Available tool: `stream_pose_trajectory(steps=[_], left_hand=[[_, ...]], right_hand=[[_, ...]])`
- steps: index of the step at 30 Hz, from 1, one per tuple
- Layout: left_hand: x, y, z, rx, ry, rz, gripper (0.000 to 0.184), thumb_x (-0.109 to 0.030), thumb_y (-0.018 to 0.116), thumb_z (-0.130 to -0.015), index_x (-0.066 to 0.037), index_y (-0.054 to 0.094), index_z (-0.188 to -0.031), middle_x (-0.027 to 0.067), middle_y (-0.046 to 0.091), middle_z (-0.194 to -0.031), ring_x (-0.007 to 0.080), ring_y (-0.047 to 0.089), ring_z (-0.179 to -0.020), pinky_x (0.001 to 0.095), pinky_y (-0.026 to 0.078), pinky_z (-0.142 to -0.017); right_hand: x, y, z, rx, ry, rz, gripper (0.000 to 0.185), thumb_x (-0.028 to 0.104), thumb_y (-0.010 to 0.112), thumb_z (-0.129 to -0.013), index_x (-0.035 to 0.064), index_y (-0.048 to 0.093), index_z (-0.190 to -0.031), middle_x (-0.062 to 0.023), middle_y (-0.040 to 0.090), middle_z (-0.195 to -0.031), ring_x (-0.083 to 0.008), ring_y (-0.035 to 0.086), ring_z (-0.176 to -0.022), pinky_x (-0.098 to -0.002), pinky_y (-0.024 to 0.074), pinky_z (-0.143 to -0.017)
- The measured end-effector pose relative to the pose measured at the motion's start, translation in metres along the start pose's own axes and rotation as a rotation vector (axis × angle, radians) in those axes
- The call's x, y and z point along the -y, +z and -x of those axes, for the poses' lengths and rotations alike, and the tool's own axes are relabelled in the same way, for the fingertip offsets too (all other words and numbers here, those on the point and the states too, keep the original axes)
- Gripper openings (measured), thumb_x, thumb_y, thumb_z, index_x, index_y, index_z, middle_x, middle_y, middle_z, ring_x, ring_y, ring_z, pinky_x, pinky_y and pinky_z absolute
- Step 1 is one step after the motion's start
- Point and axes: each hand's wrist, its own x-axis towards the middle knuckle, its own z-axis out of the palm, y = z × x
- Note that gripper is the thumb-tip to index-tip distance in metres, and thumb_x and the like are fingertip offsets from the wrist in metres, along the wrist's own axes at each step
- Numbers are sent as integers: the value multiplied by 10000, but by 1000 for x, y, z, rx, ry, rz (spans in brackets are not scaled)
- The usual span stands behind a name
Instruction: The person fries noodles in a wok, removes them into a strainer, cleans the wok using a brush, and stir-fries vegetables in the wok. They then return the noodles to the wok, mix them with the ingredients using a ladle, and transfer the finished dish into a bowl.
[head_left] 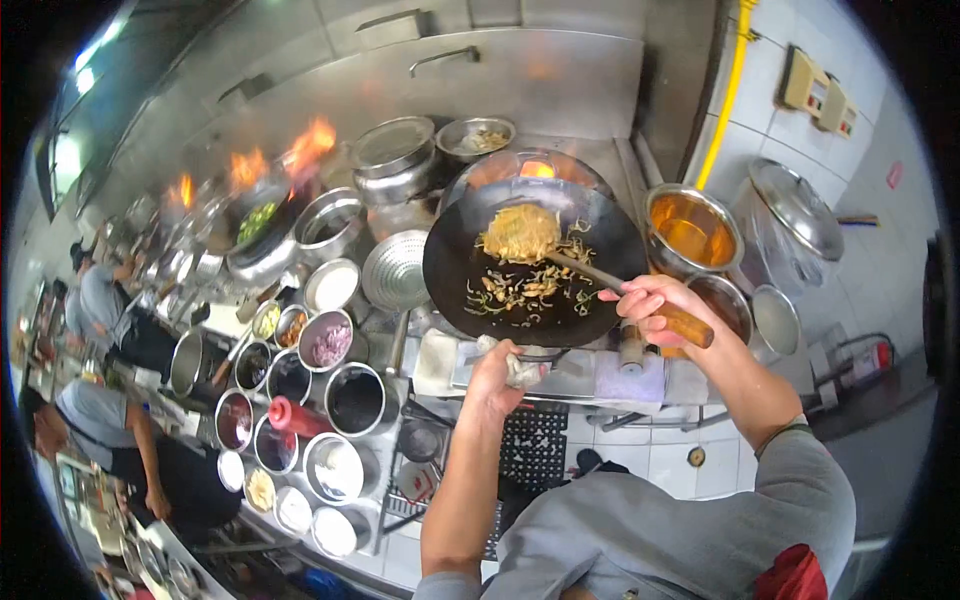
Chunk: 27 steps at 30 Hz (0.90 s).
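Observation:
My left hand (493, 378) is closed around the near handle of a big black wok (590, 290), with a folded white cloth (525, 370) in the grip. The wok tilts toward me. In my right hand (656, 303) is the wooden handle (688, 326) of a wok ladle (590, 270), which reaches into the wok. A heap of stir-fried strands (522, 233), noodles or sprouts, covers the ladle's head, so its bowl is hidden. Loose strands and browned bits (525, 292) are scattered over the wok's lower side.
Left of the wok are a perforated strainer (395, 270) and several ingredient pots, one with chopped onion (330, 340), plus a red squeeze bottle (297, 418). A pot of orange liquid (692, 232) stands right. Flames (310, 145) rise at another wok; co-workers (100, 420) stand far left.

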Motion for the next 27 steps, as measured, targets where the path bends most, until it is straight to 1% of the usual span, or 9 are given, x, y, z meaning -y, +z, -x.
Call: stream_pose_trajectory(steps=[5,8,10,12,16,19,22,25,27], left_hand=[[30,35,25,-104,156,121,242,-76,552,-880,10,597,-1102,164,683,-1045,318,678,-872,465,596,-739],[69,47,70,-229,320,136,283,-52,550,-884,95,572,-1125,208,676,-1041,334,689,-872,465,591,-741],[98,50,99,-304,459,145,303,-45,549,-888,113,568,-1146,215,680,-1046,341,692,-883,465,589,-741],[123,54,128,-372,517,142,395,-29,560,-844,53,553,-1230,189,676,-1126,339,692,-949,467,584,-747],[183,57,179,-593,723,255,412,-31,572,-833,56,537,-1234,192,681,-1097,338,702,-906,469,594,-711],[232,49,230,-709,819,401,409,-32,575,-834,40,540,-1235,189,672,-1081,326,700,-872,457,603,-708],[216,161,137,-946,896,339,394,-35,575,-837,41,544,-1223,179,669,-1060,317,697,-862,451,604,-712],[213,188,92,-1106,1037,397,410,-19,593,-828,33,523,-1229,163,667,-1036,308,699,-855,447,607,-713],[212,167,76,-1164,1094,479,395,-12,596,-828,28,526,-1214,159,668,-1029,309,704,-852,446,610,-724]], right_hand=[[15,2,29,3,172,13,347,165,485,-1044,-43,482,-1321,67,454,-706,1,468,-477,-223,395,-351],[28,8,68,95,119,489,375,164,476,-1046,-21,466,-1372,62,446,-683,-6,442,-437,-233,402,-326],[6,-13,69,-33,0,947,374,146,520,-1018,65,494,-1382,42,454,-663,-46,451,-421,-266,419,-309],[-13,-10,56,21,10,1132,363,146,538,-1011,83,506,-1367,34,469,-672,-52,460,-440,-284,431,-325],[0,36,42,163,615,353,330,200,479,-1051,50,517,-1342,60,434,-696,-14,451,-460,-260,425,-356],[-37,50,52,256,780,361,356,193,465,-1058,45,500,-1379,54,448,-709,-2,441,-449,-248,405,-340],[115,5,-11,452,889,466,390,169,476,-1049,47,478,-1419,48,448,-691,-21,435,-428,-247,405,-331],[102,-21,-60,614,563,1167,429,99,516,-1014,64,470,-1439,40,429,-641,-58,434,-410,-259,426,-327],[84,17,-123,614,945,900,375,146,470,-1044,61,491,-1409,45,437,-688,-41,442,-440,-267,452,-347]])
